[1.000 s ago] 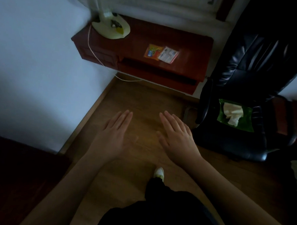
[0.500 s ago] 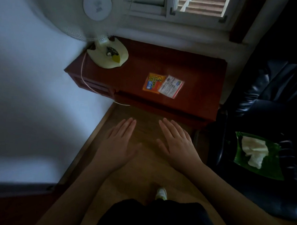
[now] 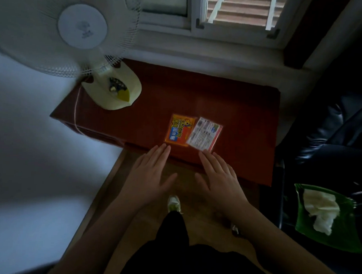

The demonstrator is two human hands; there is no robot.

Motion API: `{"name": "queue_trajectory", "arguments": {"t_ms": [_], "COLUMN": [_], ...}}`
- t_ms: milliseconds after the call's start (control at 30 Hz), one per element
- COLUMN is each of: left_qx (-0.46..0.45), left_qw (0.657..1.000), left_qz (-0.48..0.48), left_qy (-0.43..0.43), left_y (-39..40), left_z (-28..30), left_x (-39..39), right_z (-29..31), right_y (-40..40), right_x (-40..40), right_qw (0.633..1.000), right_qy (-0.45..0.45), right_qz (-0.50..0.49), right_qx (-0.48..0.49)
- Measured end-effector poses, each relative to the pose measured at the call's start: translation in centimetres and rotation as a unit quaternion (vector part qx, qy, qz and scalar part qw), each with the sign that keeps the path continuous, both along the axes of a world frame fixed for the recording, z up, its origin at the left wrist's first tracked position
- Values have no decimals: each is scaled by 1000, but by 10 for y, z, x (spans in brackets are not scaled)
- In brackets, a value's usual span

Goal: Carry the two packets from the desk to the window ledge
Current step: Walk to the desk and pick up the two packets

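Two flat packets lie side by side near the front edge of a dark red desk (image 3: 228,101): an orange and yellow packet (image 3: 179,128) on the left, and a white printed packet (image 3: 205,134) overlapping its right edge. My left hand (image 3: 149,174) is flat and open, fingertips just short of the orange packet. My right hand (image 3: 220,179) is also flat and open, fingertips just below the white packet's near corner. Neither hand holds anything. Behind the desk runs the pale window ledge (image 3: 209,53) under a white-framed window (image 3: 231,19).
A white table fan (image 3: 81,28) stands on the desk's left end, its cream base (image 3: 114,91) and cord near the corner. A black leather chair (image 3: 336,138) is at the right, with a green tray (image 3: 329,220) holding white tissue. A white wall is on the left.
I have stepped closer to the desk; the packets, fan and window now sit larger and lower in view. Both open hands have reached forward up to the desk's front edge.
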State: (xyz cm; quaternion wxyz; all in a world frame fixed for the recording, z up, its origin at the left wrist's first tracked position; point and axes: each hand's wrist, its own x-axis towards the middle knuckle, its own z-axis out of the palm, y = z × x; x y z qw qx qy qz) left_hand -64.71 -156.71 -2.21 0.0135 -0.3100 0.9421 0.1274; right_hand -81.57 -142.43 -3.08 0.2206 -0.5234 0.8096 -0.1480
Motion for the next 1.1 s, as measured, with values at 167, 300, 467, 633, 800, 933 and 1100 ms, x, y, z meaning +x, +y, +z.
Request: {"name": "queue_trajectory", "arguments": {"t_ms": [167, 300, 467, 633, 800, 933, 1100], "left_qx": [22, 61, 88, 117, 131, 114, 142], "left_qw": [1000, 997, 994, 988, 985, 985, 965], "left_qz": [-7, -32, -38, -52, -7, 82, 205], "left_qy": [-3, -32, -45, -87, -112, -97, -79], "left_y": [-71, -117, -146, -149, -141, -146, -154], "left_z": [-15, -31, -55, -81, -95, -109, -117], "left_x": [-38, -71, -110, -133, -146, -149, -157], "right_z": [-18, -28, -38, -61, -76, -83, -91], "right_y": [-67, -115, -140, -149, -152, -148, -154], "right_x": [-32, -57, -88, -117, -138, -146, -163], "right_qw": [999, 998, 994, 975, 959, 961, 970], "right_qy": [3, 8, -18, -110, -143, -120, -84], "right_qz": [-30, -34, -76, -153, -210, -217, -196], "right_qx": [23, 51, 79, 116, 123, 124, 116]}}
